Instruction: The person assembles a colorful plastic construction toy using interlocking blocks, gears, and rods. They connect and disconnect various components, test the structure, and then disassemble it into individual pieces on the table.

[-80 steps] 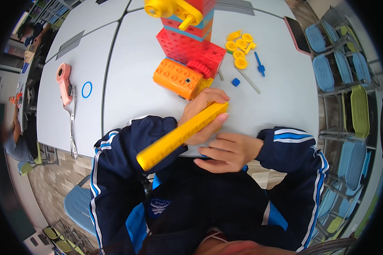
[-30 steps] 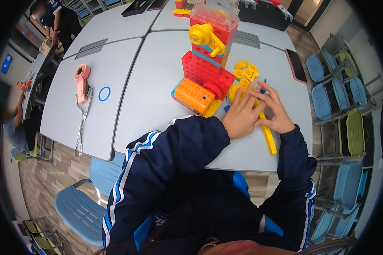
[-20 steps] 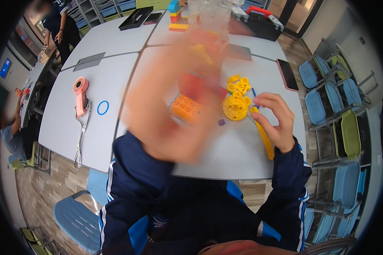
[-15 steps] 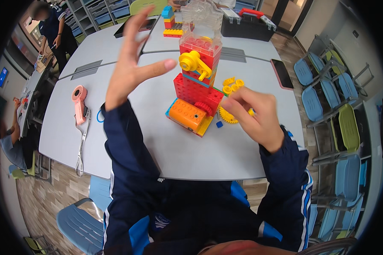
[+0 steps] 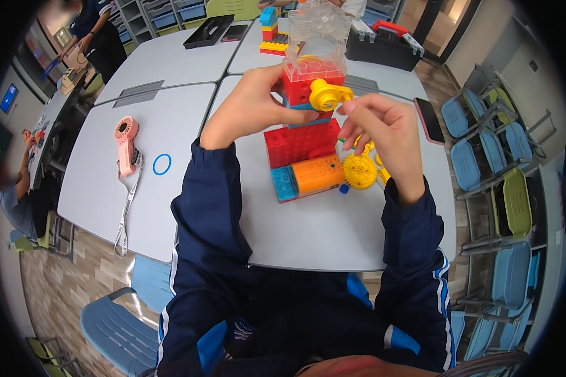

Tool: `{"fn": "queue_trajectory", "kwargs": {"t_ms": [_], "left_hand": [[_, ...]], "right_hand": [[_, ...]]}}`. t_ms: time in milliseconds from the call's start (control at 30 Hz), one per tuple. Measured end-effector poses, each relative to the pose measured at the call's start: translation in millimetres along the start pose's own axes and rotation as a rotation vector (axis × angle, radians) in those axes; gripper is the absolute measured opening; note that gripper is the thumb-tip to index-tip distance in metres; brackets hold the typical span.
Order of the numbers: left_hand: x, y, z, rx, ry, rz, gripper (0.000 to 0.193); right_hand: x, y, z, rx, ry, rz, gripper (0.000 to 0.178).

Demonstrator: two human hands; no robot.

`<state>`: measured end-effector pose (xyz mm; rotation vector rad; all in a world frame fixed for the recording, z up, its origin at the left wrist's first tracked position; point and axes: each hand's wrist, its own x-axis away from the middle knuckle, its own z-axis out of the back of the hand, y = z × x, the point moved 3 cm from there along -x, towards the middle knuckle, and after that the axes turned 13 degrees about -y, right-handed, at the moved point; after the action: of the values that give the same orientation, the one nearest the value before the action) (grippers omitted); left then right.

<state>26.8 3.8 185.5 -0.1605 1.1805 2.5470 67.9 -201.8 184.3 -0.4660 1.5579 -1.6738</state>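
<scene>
A tower of red and blue building bricks (image 5: 297, 90) stands on the table, topped by a clear plastic bin (image 5: 314, 34). My left hand (image 5: 255, 105) is closed around the tower's left side, its thumb across the front. A yellow crank (image 5: 326, 97) sticks out of the tower's front. My right hand (image 5: 387, 129) pinches the crank's handle end between thumb and fingers. Below are a red studded beam wall (image 5: 295, 146) and an orange block (image 5: 319, 175) with a blue end. Beside them lie a yellow gear (image 5: 360, 170) and a small blue piece (image 5: 344, 188).
On the left are a pink handheld fan (image 5: 126, 147) with a strap and a blue ring (image 5: 162, 164). A black toolbox (image 5: 383, 51), a smaller brick model (image 5: 271, 38) and a black tray (image 5: 209, 32) stand farther back. A phone (image 5: 429, 120) lies at the right edge.
My left hand has come down from the air onto the tower. My right hand has risen to the crank. The model has turned, its orange block now pointing more sideways.
</scene>
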Motion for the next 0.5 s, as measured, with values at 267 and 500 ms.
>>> {"fn": "queue_trajectory", "kwargs": {"t_ms": [267,500], "left_hand": [[12,24,-15,-0.232,0.169,0.195,0.038],[23,40,-30,-0.233,0.340,0.295,0.038]], "right_hand": [[-14,-15,3,0.132,0.178,0.329,0.013],[0,-38,-29,0.911,0.368,0.754,0.009]]}}
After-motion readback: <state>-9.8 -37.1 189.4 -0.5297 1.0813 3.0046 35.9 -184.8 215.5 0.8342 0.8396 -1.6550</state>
